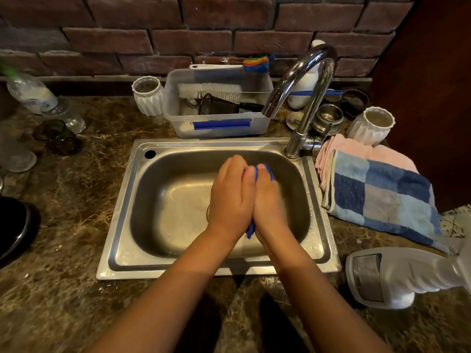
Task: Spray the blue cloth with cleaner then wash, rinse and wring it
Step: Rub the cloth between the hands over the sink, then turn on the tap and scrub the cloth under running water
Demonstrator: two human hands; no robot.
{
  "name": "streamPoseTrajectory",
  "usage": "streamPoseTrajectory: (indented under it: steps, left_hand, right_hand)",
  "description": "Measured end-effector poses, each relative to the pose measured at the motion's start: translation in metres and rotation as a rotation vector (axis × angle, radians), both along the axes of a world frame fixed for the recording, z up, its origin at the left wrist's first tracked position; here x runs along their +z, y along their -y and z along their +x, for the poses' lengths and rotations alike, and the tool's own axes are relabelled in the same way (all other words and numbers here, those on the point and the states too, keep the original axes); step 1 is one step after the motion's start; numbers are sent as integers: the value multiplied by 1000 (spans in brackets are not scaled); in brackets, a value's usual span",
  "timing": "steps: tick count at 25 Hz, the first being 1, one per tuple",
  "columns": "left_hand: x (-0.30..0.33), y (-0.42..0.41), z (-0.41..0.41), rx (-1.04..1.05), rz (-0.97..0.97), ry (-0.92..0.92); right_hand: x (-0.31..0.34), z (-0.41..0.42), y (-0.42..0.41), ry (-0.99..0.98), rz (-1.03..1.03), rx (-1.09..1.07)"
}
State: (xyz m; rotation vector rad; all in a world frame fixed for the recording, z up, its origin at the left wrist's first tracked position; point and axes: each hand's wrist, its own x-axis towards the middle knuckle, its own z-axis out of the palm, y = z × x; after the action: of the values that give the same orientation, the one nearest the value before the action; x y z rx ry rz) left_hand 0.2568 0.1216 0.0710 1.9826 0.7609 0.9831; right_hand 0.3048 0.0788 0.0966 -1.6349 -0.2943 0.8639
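Over the steel sink [127, 207] my left hand [233, 194] and my right hand [269, 202] press together, palm to palm, with the blue cloth [265, 169] squeezed between them. Only small bits of the cloth show: a fold at the fingertips and a tail below the wrists [250, 230]. Both hands' fingers wrap the cloth. The chrome tap [303, 80] arches over the back right of the basin, and I see no water running from it. The white spray bottle of cleaner [397, 276] lies on its side on the counter at the right.
A clear plastic tub [216, 126] with brushes stands behind the sink. Folded blue check towel [382, 197] and pink cloth [344, 149] lie right of the basin. White ribbed cups [149, 96] [372, 127], steel bowls [328, 118], bottles and glasses [33, 93] crowd the marble counter.
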Motion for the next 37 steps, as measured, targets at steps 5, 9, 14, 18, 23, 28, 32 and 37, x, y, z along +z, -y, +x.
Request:
streamPoseTrajectory:
  steps: [5,9,14,18,23,28,32,37]
  left_hand:
    - [4,-20,20,149,-621,85]
    - [-7,-21,20,-134,-1283,301]
    - [-30,-26,24,-204,-1307,245]
    - [-40,-32,24,-183,-1434,349]
    - [-50,-43,17,-168,-1481,358]
    - [-57,-46,15,-169,-1451,295]
    - [-56,-44,18,-183,-1454,319]
    - [-51,-43,24,-185,-1408,301]
  right_hand:
    - [-27,2,-1,325,-33,61]
    - [-47,15,-15,115,99,-37]
    - [-57,61,-23,259,-149,91]
    - [-60,110,-21,277,-42,-121]
    - [-79,184,-26,583,-351,-265]
    - [-90,212,-33,585,-300,-396]
    - [-96,235,-35,679,-473,-341]
    - [-101,241,-38,760,-558,-235]
